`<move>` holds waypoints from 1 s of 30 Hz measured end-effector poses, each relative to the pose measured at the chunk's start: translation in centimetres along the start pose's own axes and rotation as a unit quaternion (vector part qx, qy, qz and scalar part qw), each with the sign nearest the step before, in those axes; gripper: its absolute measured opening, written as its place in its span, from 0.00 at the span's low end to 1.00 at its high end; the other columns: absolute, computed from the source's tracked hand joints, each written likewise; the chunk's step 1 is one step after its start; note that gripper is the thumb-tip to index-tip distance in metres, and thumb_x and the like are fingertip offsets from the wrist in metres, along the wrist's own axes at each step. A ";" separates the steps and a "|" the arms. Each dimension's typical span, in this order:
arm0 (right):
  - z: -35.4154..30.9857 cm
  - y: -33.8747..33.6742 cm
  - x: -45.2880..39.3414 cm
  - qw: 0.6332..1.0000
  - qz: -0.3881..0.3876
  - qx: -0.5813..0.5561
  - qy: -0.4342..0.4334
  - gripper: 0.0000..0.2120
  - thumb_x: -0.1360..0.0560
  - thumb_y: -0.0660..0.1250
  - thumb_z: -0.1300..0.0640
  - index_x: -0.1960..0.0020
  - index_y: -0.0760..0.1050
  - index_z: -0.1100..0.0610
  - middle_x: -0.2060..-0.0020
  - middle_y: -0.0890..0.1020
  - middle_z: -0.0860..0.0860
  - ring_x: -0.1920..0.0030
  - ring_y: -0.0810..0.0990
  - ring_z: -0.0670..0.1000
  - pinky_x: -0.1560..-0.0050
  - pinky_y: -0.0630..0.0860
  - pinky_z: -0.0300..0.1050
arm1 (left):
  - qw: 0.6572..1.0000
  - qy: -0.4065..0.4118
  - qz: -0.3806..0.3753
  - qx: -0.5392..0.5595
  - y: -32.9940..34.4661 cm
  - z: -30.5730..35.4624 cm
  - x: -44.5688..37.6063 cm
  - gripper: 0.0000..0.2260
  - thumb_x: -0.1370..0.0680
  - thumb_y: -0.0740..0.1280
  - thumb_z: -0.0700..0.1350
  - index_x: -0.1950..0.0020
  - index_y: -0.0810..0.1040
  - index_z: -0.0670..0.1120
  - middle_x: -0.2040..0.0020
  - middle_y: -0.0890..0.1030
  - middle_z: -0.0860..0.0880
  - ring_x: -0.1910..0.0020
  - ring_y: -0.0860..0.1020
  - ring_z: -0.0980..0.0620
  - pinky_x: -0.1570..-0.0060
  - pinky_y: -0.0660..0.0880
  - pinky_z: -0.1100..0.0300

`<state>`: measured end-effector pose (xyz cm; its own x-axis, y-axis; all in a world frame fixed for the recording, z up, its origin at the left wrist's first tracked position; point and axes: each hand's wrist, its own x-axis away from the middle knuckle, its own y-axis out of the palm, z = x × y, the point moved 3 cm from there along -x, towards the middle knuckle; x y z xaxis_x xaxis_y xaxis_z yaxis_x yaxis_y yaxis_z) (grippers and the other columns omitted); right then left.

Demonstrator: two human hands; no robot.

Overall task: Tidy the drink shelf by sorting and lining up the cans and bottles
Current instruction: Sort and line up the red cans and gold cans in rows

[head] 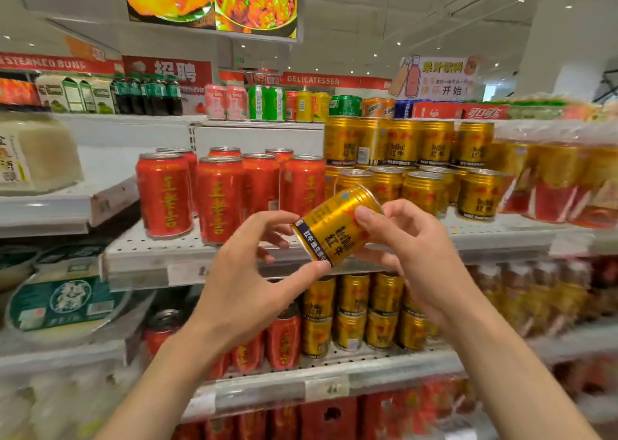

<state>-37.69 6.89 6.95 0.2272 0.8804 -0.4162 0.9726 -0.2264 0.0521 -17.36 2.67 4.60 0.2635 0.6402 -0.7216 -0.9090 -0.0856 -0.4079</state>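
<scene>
Both hands hold one gold can [335, 226] in front of a shop drink shelf [200, 255]. The left hand [247, 275] pinches the can's lower end between thumb and fingertips; the right hand [411, 242] curls its fingers round the upper side. The can is tilted, top pointing up and away from the person, and touches no shelf.

Just beyond the left hand stand tall red cans [220, 198], upright, in rough rows with some set further back than others. Just beyond the right hand stand matching gold cans [424, 192], with shrink-wrapped packs of the same gold cans [404, 142] stacked on top of them. Below the hands, a lower shelf holds more gold cans [354, 312] beside more red ones [284, 339] (this part is blurred).

Judging by this, the work is under way: the colours already sit in separate groups, but the held can is not yet placed, and it probably belongs with the gold group past the right hand. The red cans' front edge looks uneven and may need straightening.
</scene>
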 end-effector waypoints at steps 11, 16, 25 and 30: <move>0.9 -17.7 -3.2 1.000 -0.021 0.005 0.013 0.18 0.34 0.76 0.44 0.56 0.72 0.54 0.61 0.85 0.46 0.52 0.88 0.53 0.52 0.84 0.50 | 1.000 -0.029 0.010 0.002 16.7 6.3 -3.0 0.23 0.32 0.77 0.59 0.40 0.76 0.58 0.48 0.80 0.60 0.45 0.80 0.56 0.53 0.77 0.68; -0.2 -21.2 -5.2 0.998 -0.026 0.052 -0.034 0.12 0.27 0.74 0.51 0.55 0.72 0.55 0.66 0.84 0.42 0.60 0.85 0.40 0.61 0.80 0.35 | 0.999 -0.047 0.022 -0.007 20.0 7.7 -4.5 0.23 0.30 0.77 0.59 0.39 0.75 0.60 0.45 0.79 0.62 0.43 0.78 0.59 0.52 0.78 0.63; -0.5 -22.9 -10.0 0.972 -0.001 0.218 -0.085 0.17 0.27 0.75 0.44 0.48 0.71 0.51 0.49 0.82 0.48 0.48 0.84 0.50 0.50 0.84 0.51 | 0.993 -0.038 0.064 -0.092 20.8 6.1 -7.0 0.19 0.24 0.72 0.55 0.35 0.75 0.55 0.43 0.76 0.57 0.44 0.76 0.60 0.53 0.79 0.63; 1.3 -22.3 -10.9 0.946 -0.013 0.307 -0.103 0.18 0.26 0.74 0.44 0.44 0.70 0.48 0.50 0.80 0.43 0.47 0.82 0.48 0.46 0.82 0.50 | 0.969 -0.073 0.165 -0.166 18.1 3.4 -6.6 0.20 0.25 0.73 0.50 0.35 0.75 0.51 0.41 0.71 0.52 0.40 0.74 0.52 0.40 0.77 0.49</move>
<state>-61.90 1.85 9.17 0.1268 0.8035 -0.5817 0.7524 -0.4601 -0.4714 -36.65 -0.56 3.87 -0.0957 0.6356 -0.7661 -0.7760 -0.5297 -0.3425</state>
